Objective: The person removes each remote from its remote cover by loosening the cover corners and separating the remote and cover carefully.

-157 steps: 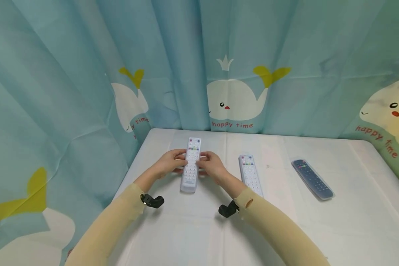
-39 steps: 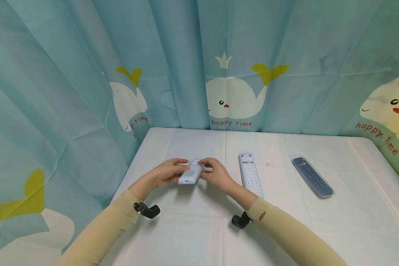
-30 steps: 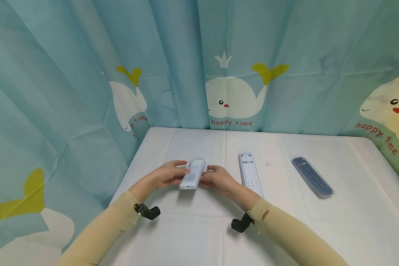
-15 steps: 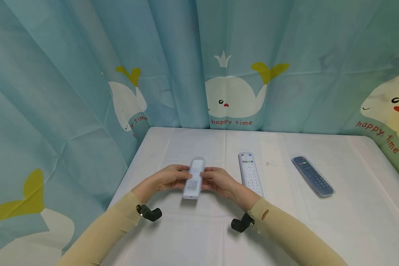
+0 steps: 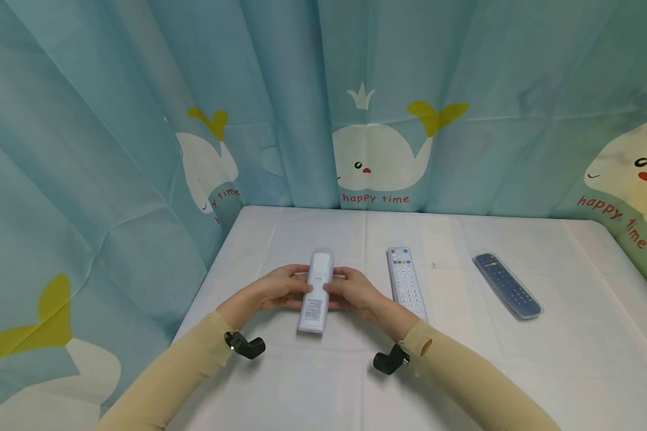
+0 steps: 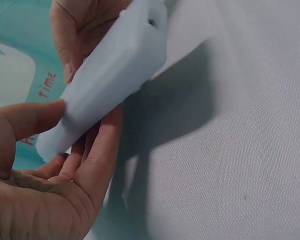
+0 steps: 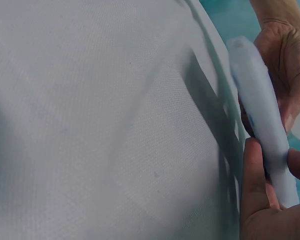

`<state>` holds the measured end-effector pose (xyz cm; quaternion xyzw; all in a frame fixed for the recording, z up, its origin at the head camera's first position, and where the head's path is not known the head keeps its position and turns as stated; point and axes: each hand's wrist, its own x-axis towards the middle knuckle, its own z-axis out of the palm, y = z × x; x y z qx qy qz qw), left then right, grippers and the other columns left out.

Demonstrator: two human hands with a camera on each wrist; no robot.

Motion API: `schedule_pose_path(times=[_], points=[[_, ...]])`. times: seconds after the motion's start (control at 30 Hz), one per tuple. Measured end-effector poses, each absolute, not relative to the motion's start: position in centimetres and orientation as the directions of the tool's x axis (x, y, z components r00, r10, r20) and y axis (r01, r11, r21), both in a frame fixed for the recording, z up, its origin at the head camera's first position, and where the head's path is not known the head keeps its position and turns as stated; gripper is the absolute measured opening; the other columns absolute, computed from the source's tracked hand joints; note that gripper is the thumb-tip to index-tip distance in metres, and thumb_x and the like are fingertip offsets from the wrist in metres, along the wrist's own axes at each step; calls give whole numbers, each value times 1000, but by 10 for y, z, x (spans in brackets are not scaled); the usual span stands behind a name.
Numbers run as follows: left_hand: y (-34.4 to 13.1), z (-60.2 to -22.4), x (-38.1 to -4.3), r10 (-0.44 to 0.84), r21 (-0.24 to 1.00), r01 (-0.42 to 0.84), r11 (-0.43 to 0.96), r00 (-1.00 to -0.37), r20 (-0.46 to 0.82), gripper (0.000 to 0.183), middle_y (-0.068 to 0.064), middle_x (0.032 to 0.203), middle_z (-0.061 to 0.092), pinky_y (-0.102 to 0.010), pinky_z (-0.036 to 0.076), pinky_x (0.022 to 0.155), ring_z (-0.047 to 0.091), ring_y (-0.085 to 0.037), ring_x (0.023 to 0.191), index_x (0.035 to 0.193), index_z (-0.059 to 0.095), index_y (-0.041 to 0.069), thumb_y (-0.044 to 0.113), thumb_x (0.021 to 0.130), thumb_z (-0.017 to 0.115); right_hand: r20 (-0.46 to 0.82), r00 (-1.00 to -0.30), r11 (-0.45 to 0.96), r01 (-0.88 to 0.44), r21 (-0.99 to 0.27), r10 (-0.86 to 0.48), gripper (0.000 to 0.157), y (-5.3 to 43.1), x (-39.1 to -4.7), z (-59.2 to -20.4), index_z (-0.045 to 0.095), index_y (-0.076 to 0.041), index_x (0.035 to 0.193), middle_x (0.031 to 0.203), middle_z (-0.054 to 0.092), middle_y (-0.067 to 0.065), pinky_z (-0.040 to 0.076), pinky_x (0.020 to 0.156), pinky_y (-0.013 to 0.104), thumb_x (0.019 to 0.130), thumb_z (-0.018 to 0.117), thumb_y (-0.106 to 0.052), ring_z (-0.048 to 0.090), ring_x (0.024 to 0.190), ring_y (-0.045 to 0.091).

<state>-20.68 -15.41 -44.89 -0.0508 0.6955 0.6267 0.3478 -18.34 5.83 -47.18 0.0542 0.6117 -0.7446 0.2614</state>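
Both hands hold one white remote control in a translucent sleeve, raised over the table. Its back, with a printed label low down, faces up in the head view. My left hand grips the left edge, thumb on top and fingers beneath. From the right side my right hand pinches it the same way. In the left wrist view the remote slants above its shadow, a small dark hole at its near end. The right wrist view shows the remote edge-on; its button side is mostly hidden.
A second white remote lies face up just right of the right forearm. Farther right is a dark remote in a clear sleeve, lying diagonally. The white-covered table meets a blue curtain at its back and left.
The held remote has turned from buttons up to back up. Over the last second it has tilted so its whole back shows, and the right hand's grip has settled on its edge.
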Motion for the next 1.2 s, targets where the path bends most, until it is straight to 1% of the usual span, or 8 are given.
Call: schedule_pose_path(times=[0.13, 0.3, 0.4, 0.57, 0.83, 1.07, 1.2], points=[[-153, -449, -207, 351, 843, -498, 201, -767, -537, 68, -19, 146, 53, -44, 60, 84, 66, -27, 110, 156, 31, 3, 7, 98, 67, -383, -872, -71, 422, -904, -306, 67, 58, -184, -471, 34, 3, 154, 128, 61, 21, 61, 79, 36, 96, 66, -1, 68, 99, 24], [-150, -448, -207, 329, 858, -465, 216, -793, -513, 67, -17, 142, 56, -43, 60, 83, 66, -27, 109, 154, 34, 4, 7, 97, 70, -342, -898, -33, 365, -930, -278, 64, 56, -185, -468, 38, 1, 152, 115, 60, 18, 61, 79, 39, 95, 67, 2, 66, 95, 24], [-148, -448, -208, 325, 871, -441, 218, -808, -491, 67, -17, 141, 56, -43, 60, 83, 65, -28, 111, 155, 34, 5, 8, 98, 70, -310, -914, -11, 323, -946, -261, 63, 56, -185, -465, 39, 1, 152, 112, 59, 17, 61, 80, 42, 95, 67, 2, 65, 95, 24], [-146, -449, -210, 334, 896, -388, 214, -833, -441, 67, -19, 138, 56, -44, 59, 84, 63, -30, 114, 155, 32, 5, 6, 98, 68, -244, -936, 42, 242, -969, -253, 64, 57, -186, -461, 39, 1, 152, 114, 58, 19, 60, 82, 46, 95, 67, 2, 63, 98, 27], [-142, -446, -212, 319, 928, -259, 267, -885, -339, 64, -17, 135, 56, -49, 56, 93, 61, -30, 116, 153, 35, 6, 7, 98, 68, -143, -961, 111, 120, -987, -237, 65, 60, -190, -459, 38, -2, 153, 116, 60, 19, 61, 80, 42, 95, 66, 1, 63, 99, 27], [-139, -444, -214, 317, 946, -201, 254, -907, -277, 61, -18, 136, 55, -48, 57, 91, 62, -30, 114, 152, 35, 5, 5, 99, 66, -80, -969, 115, 54, -992, -235, 64, 62, -192, -456, 39, -3, 153, 116, 61, 20, 60, 83, 45, 95, 66, 2, 64, 101, 28], [-139, -441, -213, 331, 956, -174, 237, -911, -247, 61, -21, 136, 54, -49, 56, 92, 62, -31, 115, 152, 34, 3, 3, 99, 64, -45, -970, 123, 16, -992, -239, 63, 63, -193, -456, 40, -2, 152, 117, 61, 21, 61, 81, 43, 95, 65, 3, 64, 99, 28]])
